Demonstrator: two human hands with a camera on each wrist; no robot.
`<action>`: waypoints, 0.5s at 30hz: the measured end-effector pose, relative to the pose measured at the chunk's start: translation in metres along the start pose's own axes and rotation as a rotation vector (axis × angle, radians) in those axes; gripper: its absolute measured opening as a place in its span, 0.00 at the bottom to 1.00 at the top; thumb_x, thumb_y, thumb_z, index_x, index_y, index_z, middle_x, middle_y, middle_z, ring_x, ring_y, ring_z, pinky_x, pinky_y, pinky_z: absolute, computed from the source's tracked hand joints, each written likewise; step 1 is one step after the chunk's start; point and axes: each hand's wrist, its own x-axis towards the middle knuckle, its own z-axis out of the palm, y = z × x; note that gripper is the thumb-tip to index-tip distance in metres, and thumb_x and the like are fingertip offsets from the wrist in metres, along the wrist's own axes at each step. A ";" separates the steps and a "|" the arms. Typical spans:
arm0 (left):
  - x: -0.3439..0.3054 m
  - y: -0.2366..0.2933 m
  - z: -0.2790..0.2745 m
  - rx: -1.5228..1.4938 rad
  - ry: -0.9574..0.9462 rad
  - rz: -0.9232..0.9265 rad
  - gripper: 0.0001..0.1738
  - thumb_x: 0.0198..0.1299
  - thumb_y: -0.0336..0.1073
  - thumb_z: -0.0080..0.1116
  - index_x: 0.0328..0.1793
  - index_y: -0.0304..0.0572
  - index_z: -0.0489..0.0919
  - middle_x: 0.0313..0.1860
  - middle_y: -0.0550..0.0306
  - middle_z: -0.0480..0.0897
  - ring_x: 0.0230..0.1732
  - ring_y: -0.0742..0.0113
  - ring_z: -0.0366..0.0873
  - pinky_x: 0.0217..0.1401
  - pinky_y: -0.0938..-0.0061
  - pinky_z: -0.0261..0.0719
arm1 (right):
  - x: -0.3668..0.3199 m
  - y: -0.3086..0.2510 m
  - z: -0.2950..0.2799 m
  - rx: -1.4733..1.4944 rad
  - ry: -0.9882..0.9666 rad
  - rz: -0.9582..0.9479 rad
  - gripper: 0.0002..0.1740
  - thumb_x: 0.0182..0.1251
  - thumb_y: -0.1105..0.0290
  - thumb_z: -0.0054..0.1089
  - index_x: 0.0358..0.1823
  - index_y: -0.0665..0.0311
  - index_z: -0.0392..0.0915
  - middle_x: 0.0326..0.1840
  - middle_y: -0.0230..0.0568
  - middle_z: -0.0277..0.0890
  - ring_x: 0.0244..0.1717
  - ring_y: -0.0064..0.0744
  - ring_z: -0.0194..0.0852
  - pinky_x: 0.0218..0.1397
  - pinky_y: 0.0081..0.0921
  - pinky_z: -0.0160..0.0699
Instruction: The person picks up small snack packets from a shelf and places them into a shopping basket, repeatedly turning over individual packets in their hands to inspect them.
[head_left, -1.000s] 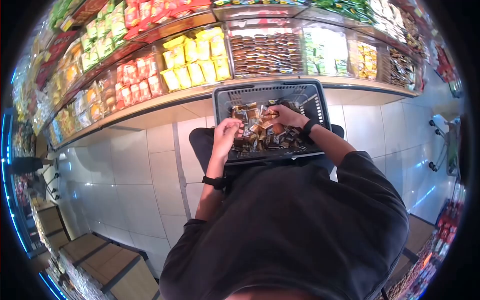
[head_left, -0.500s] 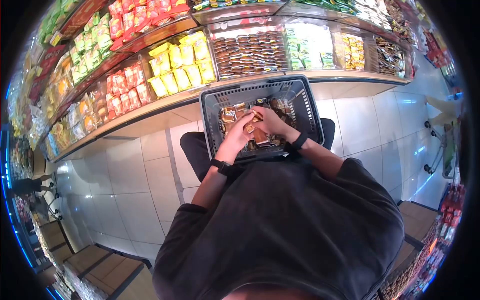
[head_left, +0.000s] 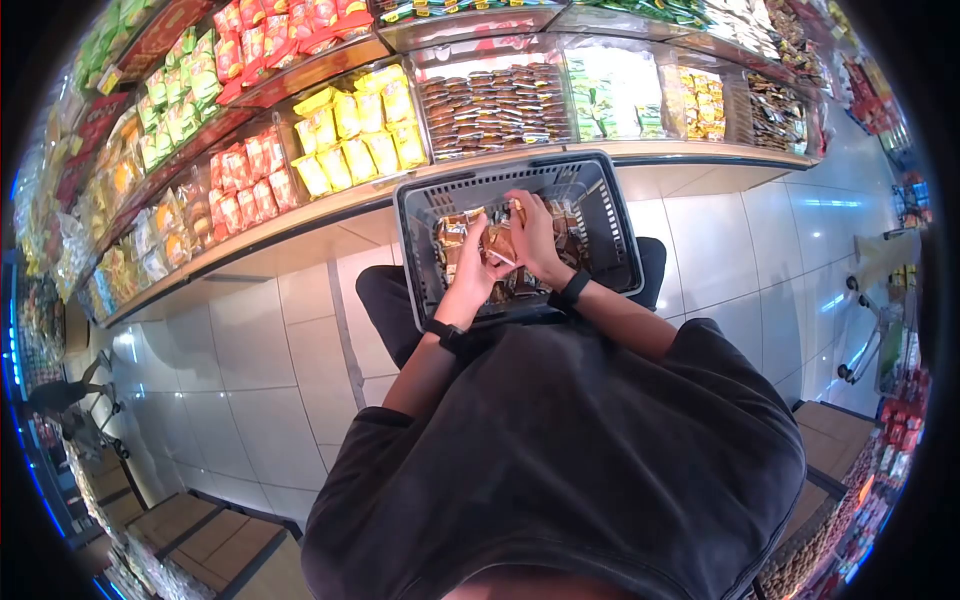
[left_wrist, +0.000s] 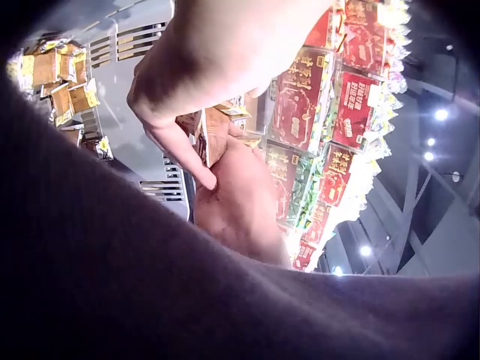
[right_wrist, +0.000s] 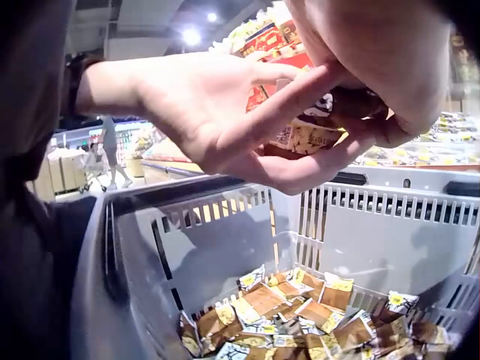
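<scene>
A grey shopping basket (head_left: 404,250) with several small brown and cream snack packets (right_wrist: 262,300) in its bottom sits in front of the person. Over it, both hands meet around a small cluster of the same packets (head_left: 500,242). My left hand (head_left: 470,280) cradles them from the left, its fingers reaching underneath in the right wrist view. From the other side my right hand (head_left: 537,243) grips a dark brown packet (right_wrist: 358,103) with bent fingers. The hands partly hide what they hold. Black bands circle both wrists.
Beyond the basket stands a shelf (head_left: 680,150) with compartments of yellow packets (head_left: 360,140), red packets (head_left: 245,190) and brown packets (head_left: 495,105). Pale tiles (head_left: 240,350) cover the floor. At the far left is another person (head_left: 60,395) with a cart.
The hands were apart, the right one down among the packets. They came together over the basket around a few packets, and the right fingers now reach farther forward. The head view has shifted slightly.
</scene>
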 end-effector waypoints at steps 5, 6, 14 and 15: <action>0.006 -0.009 -0.013 0.192 -0.006 0.057 0.20 0.69 0.45 0.66 0.61 0.48 0.76 0.51 0.58 0.85 0.47 0.65 0.86 0.47 0.59 0.89 | -0.008 -0.013 -0.006 -0.007 -0.197 -0.046 0.15 0.71 0.82 0.51 0.57 0.66 0.76 0.52 0.53 0.76 0.51 0.59 0.76 0.54 0.42 0.77; 0.009 -0.011 -0.020 0.192 -0.006 0.058 0.20 0.69 0.45 0.66 0.61 0.48 0.76 0.51 0.58 0.85 0.47 0.65 0.86 0.47 0.59 0.89 | -0.007 -0.012 -0.006 -0.022 -0.202 -0.066 0.16 0.73 0.81 0.51 0.59 0.65 0.74 0.52 0.52 0.77 0.50 0.55 0.78 0.53 0.40 0.77; -0.029 0.020 -0.002 0.255 0.030 0.165 0.14 0.65 0.30 0.68 0.55 0.51 0.80 0.42 0.62 0.83 0.35 0.74 0.84 0.27 0.80 0.69 | 0.027 -0.042 -0.051 0.962 -0.234 0.596 0.13 0.84 0.67 0.50 0.63 0.62 0.71 0.47 0.34 0.83 0.48 0.23 0.81 0.52 0.30 0.82; -0.033 0.024 0.002 0.324 0.037 0.174 0.14 0.65 0.29 0.68 0.54 0.50 0.80 0.41 0.62 0.84 0.34 0.74 0.83 0.26 0.80 0.67 | 0.030 -0.056 -0.063 1.013 -0.289 0.676 0.13 0.83 0.66 0.52 0.61 0.62 0.74 0.47 0.33 0.84 0.48 0.22 0.82 0.53 0.29 0.82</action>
